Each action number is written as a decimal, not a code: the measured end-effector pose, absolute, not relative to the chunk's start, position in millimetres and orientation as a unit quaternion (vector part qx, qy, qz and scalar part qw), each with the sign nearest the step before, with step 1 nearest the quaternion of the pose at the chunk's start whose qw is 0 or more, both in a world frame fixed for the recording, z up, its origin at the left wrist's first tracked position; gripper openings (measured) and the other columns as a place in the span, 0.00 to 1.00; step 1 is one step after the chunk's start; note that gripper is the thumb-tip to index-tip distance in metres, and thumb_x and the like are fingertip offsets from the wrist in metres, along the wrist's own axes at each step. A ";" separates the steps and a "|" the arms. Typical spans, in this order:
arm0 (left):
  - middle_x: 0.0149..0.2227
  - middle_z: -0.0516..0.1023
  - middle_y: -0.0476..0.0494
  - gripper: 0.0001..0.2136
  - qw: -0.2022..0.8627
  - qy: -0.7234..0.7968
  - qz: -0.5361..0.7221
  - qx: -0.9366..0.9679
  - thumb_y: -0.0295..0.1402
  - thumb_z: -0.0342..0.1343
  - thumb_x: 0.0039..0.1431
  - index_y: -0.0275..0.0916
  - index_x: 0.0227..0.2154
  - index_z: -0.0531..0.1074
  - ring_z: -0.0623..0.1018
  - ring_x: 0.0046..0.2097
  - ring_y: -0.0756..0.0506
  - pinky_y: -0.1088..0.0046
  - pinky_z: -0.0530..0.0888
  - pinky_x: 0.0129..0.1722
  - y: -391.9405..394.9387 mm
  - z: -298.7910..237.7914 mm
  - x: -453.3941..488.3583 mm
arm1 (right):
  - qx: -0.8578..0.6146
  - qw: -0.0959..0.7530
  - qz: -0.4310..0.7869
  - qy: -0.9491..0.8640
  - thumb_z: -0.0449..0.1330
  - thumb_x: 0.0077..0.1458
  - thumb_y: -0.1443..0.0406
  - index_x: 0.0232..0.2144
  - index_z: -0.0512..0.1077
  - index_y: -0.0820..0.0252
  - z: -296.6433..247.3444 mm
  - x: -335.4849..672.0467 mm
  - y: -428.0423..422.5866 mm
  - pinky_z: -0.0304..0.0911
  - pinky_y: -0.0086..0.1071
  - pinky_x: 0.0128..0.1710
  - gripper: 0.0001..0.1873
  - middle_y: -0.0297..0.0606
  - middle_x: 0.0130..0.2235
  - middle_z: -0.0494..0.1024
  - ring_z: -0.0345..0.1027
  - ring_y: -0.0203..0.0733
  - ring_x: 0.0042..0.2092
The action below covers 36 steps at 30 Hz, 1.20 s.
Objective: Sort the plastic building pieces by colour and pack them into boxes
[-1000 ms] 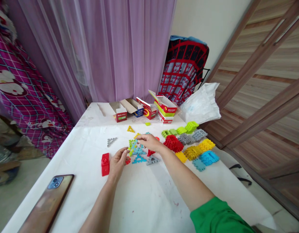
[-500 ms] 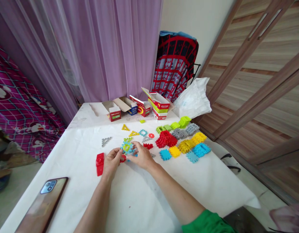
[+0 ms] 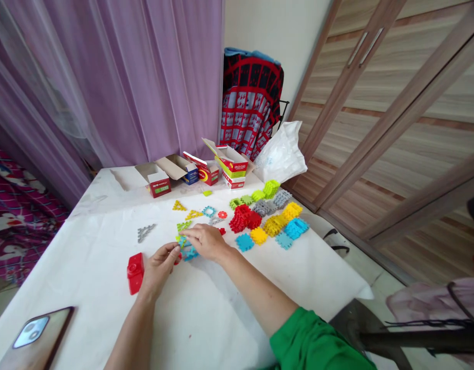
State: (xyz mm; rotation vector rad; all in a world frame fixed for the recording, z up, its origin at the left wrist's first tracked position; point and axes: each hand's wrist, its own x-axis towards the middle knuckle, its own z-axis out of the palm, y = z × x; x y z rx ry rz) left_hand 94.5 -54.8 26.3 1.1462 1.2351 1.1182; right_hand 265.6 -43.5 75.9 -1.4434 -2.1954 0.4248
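Note:
Both of my hands meet over the table around a blue and lime interlocking plastic block [image 3: 182,240]. My left hand [image 3: 159,264] pinches its near left edge between thumb and fingers. My right hand [image 3: 206,240] grips it from the right, fingers across the top, hiding much of it. Beneath the hands are more blue notched pieces [image 3: 190,253] and a partly covered red round piece [image 3: 178,259]. A lime piece [image 3: 183,225] lies just beyond. Left of my left hand is a red plastic part [image 3: 135,273], and farther off a grey triangular piece [image 3: 146,232].
Piles of red [image 3: 242,218], grey [image 3: 263,207], yellow [image 3: 274,225] and blue blocks [image 3: 297,228] stand to the right. Open small boxes [image 3: 159,186] line the back, beside a white plastic bag [image 3: 285,151]. A phone [image 3: 38,336] lies at the near left.
The view has turned to the right. My right hand has come over the top of the blue and lime block, which was facing me and is now mostly covered.

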 end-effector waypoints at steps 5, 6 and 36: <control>0.20 0.73 0.49 0.28 0.541 0.518 0.450 0.486 0.57 0.67 0.33 0.38 0.31 0.73 0.69 0.22 0.52 0.80 0.61 0.18 -54.1 27.6 94.5 | -0.540 0.249 0.075 -0.800 0.58 0.59 0.60 0.52 0.71 0.55 75.3 262.6 -52.1 0.60 0.37 0.52 0.18 0.40 0.50 0.75 0.66 0.45 0.51; 0.20 0.73 0.50 0.28 0.541 0.520 0.453 0.482 0.57 0.67 0.33 0.38 0.31 0.72 0.69 0.21 0.52 0.80 0.61 0.18 -54.0 27.8 94.3 | -0.539 0.245 0.064 -0.804 0.60 0.57 0.58 0.51 0.70 0.55 75.6 262.3 -56.3 0.60 0.39 0.52 0.20 0.42 0.51 0.74 0.65 0.47 0.52; 0.29 0.81 0.40 0.31 0.476 0.547 0.458 0.515 0.63 0.62 0.34 0.39 0.30 0.76 0.78 0.29 0.45 0.74 0.71 0.22 -58.2 29.3 94.1 | -0.785 0.005 -0.018 -0.620 0.62 0.50 0.67 0.55 0.70 0.50 106.2 639.6 -150.7 0.64 0.32 0.44 0.28 0.44 0.48 0.74 0.70 0.46 0.49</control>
